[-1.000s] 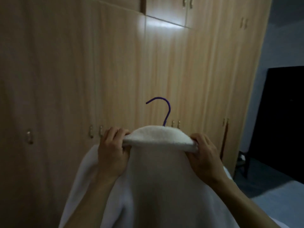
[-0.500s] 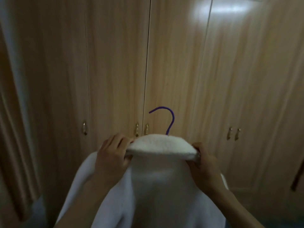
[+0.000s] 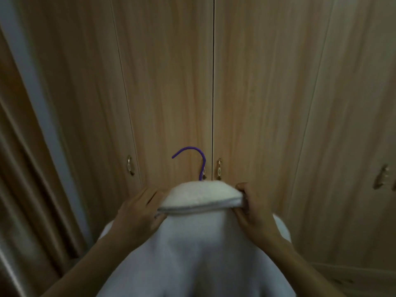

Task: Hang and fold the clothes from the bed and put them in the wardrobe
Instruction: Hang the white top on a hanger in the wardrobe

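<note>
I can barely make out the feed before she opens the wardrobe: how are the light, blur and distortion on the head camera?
Head view: dim, with no glare on the shut wardrobe doors; wide-angle bending splays the door seams outward toward the bottom; the curtain at the left edge is smeared; the purple hanger hook and the white garment read clearly; left hand and right hand, gripping its collar, are dark but distinct.

Home bedroom; closed wooden wardrobe (image 3: 257,93), brown curtain (image 3: 23,189) beside it
</note>
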